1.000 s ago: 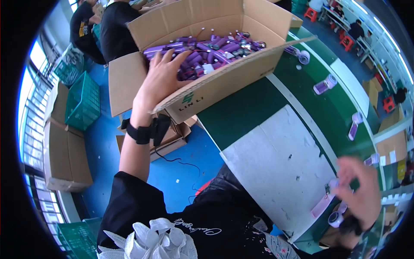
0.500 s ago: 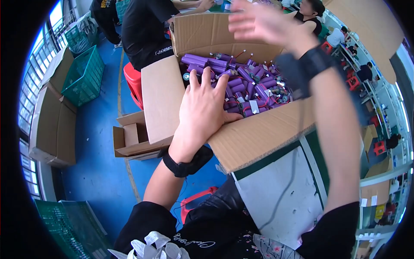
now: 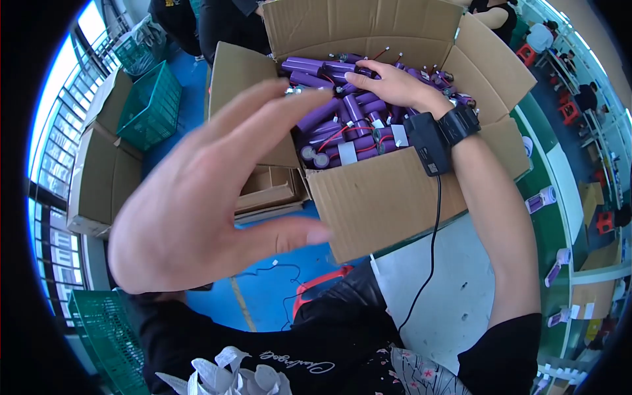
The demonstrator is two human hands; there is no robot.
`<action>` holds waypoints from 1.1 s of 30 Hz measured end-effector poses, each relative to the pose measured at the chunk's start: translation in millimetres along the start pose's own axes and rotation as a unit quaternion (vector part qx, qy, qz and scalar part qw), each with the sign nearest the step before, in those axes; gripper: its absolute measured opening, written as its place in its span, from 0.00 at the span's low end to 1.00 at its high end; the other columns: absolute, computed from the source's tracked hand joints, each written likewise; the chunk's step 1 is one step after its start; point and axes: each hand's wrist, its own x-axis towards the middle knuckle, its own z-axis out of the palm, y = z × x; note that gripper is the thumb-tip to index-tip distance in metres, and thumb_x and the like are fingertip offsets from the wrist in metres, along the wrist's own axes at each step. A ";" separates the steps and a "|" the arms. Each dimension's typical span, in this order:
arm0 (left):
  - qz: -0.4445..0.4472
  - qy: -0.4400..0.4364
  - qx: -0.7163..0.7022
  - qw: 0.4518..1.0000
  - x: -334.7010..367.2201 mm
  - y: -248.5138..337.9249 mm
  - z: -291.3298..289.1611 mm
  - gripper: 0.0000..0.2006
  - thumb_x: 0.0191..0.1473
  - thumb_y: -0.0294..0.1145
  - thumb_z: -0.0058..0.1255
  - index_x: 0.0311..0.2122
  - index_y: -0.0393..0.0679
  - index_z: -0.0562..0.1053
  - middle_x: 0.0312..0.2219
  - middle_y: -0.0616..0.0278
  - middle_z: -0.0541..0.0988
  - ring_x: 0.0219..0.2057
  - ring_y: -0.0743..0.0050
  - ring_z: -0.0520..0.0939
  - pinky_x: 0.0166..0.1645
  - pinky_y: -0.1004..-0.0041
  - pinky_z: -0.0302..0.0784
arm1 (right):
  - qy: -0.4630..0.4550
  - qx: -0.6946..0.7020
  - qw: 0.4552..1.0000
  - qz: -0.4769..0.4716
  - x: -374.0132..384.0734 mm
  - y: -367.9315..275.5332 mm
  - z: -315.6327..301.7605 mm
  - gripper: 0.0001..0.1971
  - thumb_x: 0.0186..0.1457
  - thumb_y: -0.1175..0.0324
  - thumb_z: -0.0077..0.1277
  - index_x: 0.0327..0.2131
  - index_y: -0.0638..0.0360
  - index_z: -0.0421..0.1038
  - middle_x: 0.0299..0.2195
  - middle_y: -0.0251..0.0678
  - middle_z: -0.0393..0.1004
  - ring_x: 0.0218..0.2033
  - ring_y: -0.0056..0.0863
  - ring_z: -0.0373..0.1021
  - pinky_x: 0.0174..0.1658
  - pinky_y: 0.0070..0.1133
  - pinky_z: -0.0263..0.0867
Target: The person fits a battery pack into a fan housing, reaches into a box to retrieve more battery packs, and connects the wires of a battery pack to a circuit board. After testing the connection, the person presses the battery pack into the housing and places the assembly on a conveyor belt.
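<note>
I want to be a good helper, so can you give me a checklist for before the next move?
1. Box open: ok, flaps spread.
2. Left hand free: ok, open with nothing in it.
3. Right hand free: cannot tell, it's at the batteries, but its grip doesn't show.
4. Batteries tidy: not ok, they're jumbled.
5. Cord out of the batteries: ok, it hangs down from the right wrist.
</note>
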 end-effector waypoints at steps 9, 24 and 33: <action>-0.351 -0.299 0.257 0.849 113.5 -63.1 13.7 0.49 0.39 0.76 0.57 0.46 0.31 0.76 0.39 0.42 0.79 0.24 0.58 0.84 0.25 0.72 0.82 | 0.019 0.001 1.000 -0.002 10.1 -4.2 3.2 0.53 0.49 0.26 0.47 0.65 0.61 0.53 0.62 0.53 0.60 0.64 0.43 0.57 0.64 0.33 0.55; -0.206 -0.135 0.378 0.892 89.8 -99.0 68.1 0.63 0.32 0.82 0.54 0.65 0.41 0.58 0.48 0.29 0.72 0.57 0.32 0.68 0.60 0.42 0.56 | 0.015 0.003 1.000 0.015 17.8 -2.5 8.1 0.57 0.40 0.22 0.51 0.62 0.62 0.61 0.58 0.57 0.66 0.61 0.47 0.63 0.60 0.39 0.60; -0.174 -0.053 0.318 0.931 89.0 -100.7 74.2 0.54 0.37 0.77 0.56 0.62 0.42 0.63 0.46 0.28 0.72 0.48 0.34 0.77 0.54 0.44 0.67 | 0.012 -0.018 0.998 -0.064 18.8 3.1 5.5 0.57 0.41 0.21 0.50 0.63 0.61 0.59 0.52 0.52 0.72 0.54 0.39 0.69 0.56 0.32 0.64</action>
